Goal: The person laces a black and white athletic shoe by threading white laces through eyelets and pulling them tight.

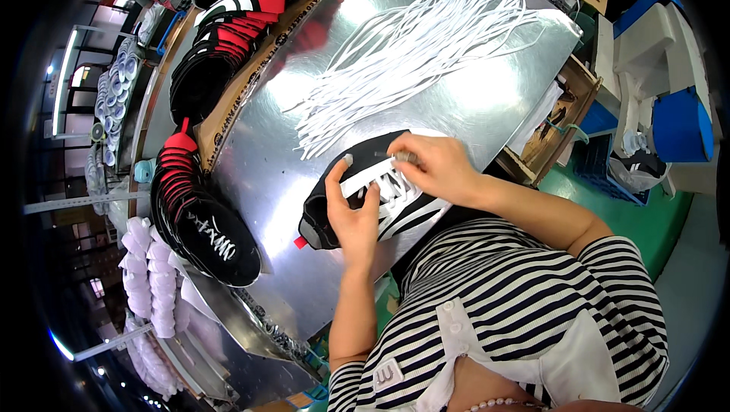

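A black shoe [322, 203] with white stripes lies on the metal tabletop, its red heel tab toward the left. White lace [393, 193] runs criss-cross through part of its eyelet rows. My left hand [354, 223] grips the shoe around its opening, with the fingers on the far eyelet strip and the thumb at the lacing. Over the far eyelet strip, my right hand [445, 167] is closed in a pinch on a small greyish tool [407, 157]. Its working end is too small to make out.
A loose bundle of white shoelaces [411, 47] spreads across the far metal tabletop [285, 119]. Nested black and red shoes [199, 218] line the left side. At the right, an open wooden drawer [559, 119] holds small tools, with a blue crate [620, 176] below.
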The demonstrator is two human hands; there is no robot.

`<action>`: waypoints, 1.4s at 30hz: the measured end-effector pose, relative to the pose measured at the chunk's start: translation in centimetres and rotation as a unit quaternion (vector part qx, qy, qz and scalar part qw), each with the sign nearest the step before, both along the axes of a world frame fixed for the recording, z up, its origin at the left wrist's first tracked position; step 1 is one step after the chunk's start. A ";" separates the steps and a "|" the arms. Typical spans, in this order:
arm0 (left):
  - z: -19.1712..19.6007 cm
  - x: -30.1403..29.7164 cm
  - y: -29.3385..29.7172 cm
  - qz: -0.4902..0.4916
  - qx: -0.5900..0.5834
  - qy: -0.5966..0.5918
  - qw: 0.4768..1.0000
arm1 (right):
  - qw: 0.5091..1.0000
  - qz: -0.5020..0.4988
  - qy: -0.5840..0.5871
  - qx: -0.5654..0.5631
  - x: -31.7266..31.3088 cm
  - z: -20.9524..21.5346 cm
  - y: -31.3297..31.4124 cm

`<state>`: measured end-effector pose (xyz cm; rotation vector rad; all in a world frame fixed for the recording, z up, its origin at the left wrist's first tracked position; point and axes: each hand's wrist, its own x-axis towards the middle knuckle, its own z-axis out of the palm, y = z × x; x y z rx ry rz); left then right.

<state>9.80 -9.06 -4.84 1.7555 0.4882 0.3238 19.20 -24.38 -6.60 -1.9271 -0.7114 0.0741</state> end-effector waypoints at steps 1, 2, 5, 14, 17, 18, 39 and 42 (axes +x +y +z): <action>1.5 -0.2 0.2 -0.034 -0.104 0.028 0.994 | 1.000 -0.018 0.008 -0.016 0.2 0.0 0.0; 1.5 -0.7 1.0 -0.085 -0.128 0.029 0.988 | 0.997 -0.024 0.075 -0.013 0.5 0.1 -0.1; 2.0 -1.1 1.3 -0.085 -0.163 0.045 0.982 | 0.957 -0.006 0.184 0.223 1.4 -2.2 0.2; 2.1 -0.3 1.8 -0.064 -0.150 0.117 0.980 | 0.959 0.121 -0.257 0.006 0.4 0.0 1.5; 2.6 0.0 1.0 -0.059 -0.177 0.086 0.979 | 0.967 0.109 -0.225 0.039 0.5 -0.8 1.9; 2.5 -0.1 1.3 -0.062 -0.171 0.090 0.979 | 0.971 0.105 -0.209 0.054 0.6 -0.7 2.0; 3.4 -3.1 2.1 -0.104 0.201 0.071 0.971 | 0.925 0.112 0.343 0.119 -2.1 0.6 -3.1; 2.5 -3.7 1.4 -0.115 0.251 0.080 0.958 | 0.945 0.136 0.298 0.007 -2.0 0.5 -2.0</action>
